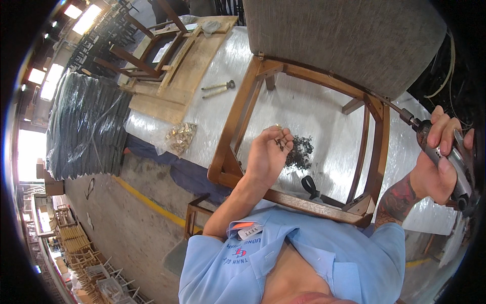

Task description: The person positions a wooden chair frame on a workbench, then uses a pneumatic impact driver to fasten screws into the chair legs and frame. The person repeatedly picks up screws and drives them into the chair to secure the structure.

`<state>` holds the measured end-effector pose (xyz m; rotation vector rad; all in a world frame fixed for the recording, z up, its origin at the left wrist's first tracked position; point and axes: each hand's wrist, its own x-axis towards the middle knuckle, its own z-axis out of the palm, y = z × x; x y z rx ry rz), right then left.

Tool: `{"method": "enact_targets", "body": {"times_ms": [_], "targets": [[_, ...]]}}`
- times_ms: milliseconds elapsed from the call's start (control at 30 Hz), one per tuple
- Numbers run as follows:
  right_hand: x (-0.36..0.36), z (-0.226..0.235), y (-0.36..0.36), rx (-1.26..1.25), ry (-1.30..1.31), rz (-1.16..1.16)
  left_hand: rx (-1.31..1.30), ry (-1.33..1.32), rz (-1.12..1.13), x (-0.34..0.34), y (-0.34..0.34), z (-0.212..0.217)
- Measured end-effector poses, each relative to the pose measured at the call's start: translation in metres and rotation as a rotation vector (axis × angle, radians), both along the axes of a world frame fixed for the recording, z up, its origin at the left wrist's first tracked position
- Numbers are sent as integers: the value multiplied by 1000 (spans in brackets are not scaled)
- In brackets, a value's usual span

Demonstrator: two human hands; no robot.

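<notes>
My left hand (269, 156) is curled closed over a few small metal pieces, a brass-coloured one showing at its fingertips. It is above the opening of a brown wooden chair frame (369, 152), beside a pile of small dark screws (302, 153). In my right hand (439, 152) is a grey power screwdriver (459, 177), fingers wrapped round its body. Its long bit (392, 105) points at the frame's far right corner; whether the tip touches a screw is too small to tell. A grey upholstered panel (344, 40) stands at the frame's far side.
Pincers (218, 88) and a clear bag of brass-coloured fittings (179, 138) lie left of the frame on the film-covered table (210, 114). Further back, another wooden chair frame (152, 55) rests on plywood (174, 96). A black strap (310, 187) loops near the frame's front rail. Wrapped grey panels (86, 126) stand left.
</notes>
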<state>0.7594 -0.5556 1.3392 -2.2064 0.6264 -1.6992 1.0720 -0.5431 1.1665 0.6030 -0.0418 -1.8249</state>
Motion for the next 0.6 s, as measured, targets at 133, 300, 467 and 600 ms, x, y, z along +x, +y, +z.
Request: {"method": "enact_targets", "body": {"times_ms": [133, 300, 467, 600], "targets": [[-11, -4, -2, -30, -83, -34, 11, 0, 50, 1, -1, -4], [-18, -8, -3, -63, -83, -73, 70, 1, 63, -2, -3, 6], [-27, -14, -6, 6, -115, -67, 92, -26, 130, -3, -3, 8], [-35, -25, -14, 55, -127, -40, 77, -41, 137, -4, -4, 12]]}}
